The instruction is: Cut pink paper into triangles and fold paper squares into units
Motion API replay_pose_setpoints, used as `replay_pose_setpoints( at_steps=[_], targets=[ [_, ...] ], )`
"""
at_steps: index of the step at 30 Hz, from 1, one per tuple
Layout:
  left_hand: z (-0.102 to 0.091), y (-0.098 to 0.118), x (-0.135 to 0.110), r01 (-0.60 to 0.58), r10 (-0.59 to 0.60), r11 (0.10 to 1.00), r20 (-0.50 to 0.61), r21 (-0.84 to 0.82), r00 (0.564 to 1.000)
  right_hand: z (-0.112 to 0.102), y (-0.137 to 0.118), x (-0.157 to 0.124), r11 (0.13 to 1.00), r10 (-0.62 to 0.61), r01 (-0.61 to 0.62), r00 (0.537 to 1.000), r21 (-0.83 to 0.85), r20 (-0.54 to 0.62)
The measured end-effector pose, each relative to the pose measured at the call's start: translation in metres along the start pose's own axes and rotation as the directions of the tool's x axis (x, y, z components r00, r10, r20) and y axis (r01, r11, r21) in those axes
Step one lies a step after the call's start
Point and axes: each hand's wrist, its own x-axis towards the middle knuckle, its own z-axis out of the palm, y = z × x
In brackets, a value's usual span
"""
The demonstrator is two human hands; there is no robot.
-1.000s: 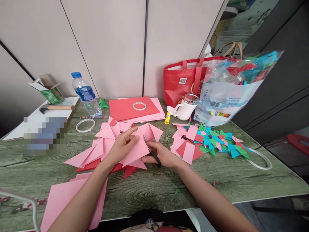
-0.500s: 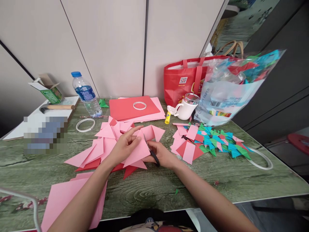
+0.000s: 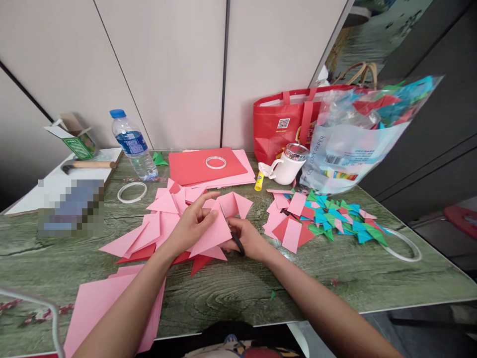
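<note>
Pinched in my left hand [image 3: 196, 221] is a folded piece of pink paper [image 3: 213, 234], held over the middle of the table. My right hand [image 3: 246, 237] grips scissors [image 3: 238, 243] by their black handles. The blades lie along the right edge of the pink paper, near my left fingertips; whether they are fully closed is hard to see. Under and behind both hands spreads a loose heap of folded pink and red paper pieces [image 3: 136, 238]. A stack of pink sheets [image 3: 100, 303] lies beneath my left forearm.
Paper scraps [image 3: 328, 216] in several colours lie right, beside a white ring [image 3: 404, 246]. Behind stand a white mug [image 3: 286, 169], yellow glue stick [image 3: 258, 182], red bag [image 3: 276, 134], plastic paper bag [image 3: 346, 154] and water bottle [image 3: 132, 144]. A hammer [image 3: 89, 164] lies at left.
Both hands stay almost in place. The scissors and the pink flap at the right have shifted very slightly to the left.
</note>
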Motion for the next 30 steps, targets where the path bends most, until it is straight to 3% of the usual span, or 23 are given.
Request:
replay_pose_setpoints(
  at_steps=[7, 13, 22, 30],
  targets=[
    [0.0022, -0.0039, 0.0008, 0.039, -0.041, 0.999, -0.044, -0.037, 0.998, 0.0002, 0.0025, 0.0008, 1.000, -0.025, 0.025, 1.000, -0.009, -0.015],
    [0.0024, -0.0038, 0.0043, -0.030, 0.044, 0.993, -0.121, 0.115, 0.992, 0.0007, 0.0028, 0.0001, 1.000, 0.012, -0.012, 1.000, -0.024, -0.005],
    [0.0017, -0.0028, 0.0045, -0.061, 0.078, 0.978, -0.078, 0.200, 0.994, 0.0001, 0.0026, 0.0009, 0.997, -0.062, 0.062, 0.998, -0.039, 0.010],
    [-0.0012, -0.0058, 0.0038, -0.011, 0.019, 0.993, -0.062, 0.117, 0.998, -0.0009, 0.0000, 0.0009, 0.995, -0.067, 0.068, 0.997, -0.070, 0.025]
  ],
)
